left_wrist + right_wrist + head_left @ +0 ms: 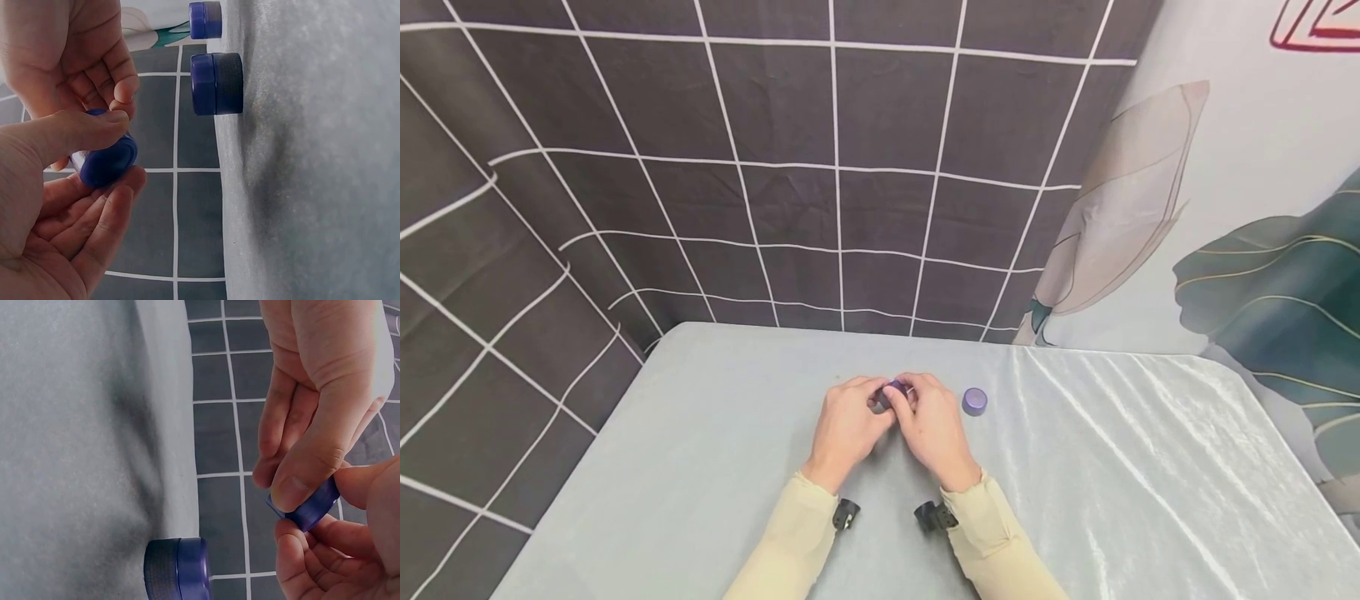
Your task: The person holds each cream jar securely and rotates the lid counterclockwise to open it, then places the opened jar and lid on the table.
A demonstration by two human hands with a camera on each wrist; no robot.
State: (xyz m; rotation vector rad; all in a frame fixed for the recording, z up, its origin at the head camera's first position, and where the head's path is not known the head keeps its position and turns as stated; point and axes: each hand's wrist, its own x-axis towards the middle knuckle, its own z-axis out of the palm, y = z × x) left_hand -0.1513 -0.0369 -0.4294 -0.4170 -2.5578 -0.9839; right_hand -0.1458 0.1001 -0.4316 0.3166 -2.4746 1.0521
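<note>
Purple jars (217, 84): three, one held.

You see a purple lid (897, 388) pinched between your hands, another purple cap (974, 401) on the pale grey-green tablecloth (1112, 467), beige sleeves (790, 546), and a dark curtain (737, 167) gridded in white.

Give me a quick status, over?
Left hand and right hand both pinch a purple cap above the table. Dark jar and another purple cap stand nearby. Nothing blocking.
</note>
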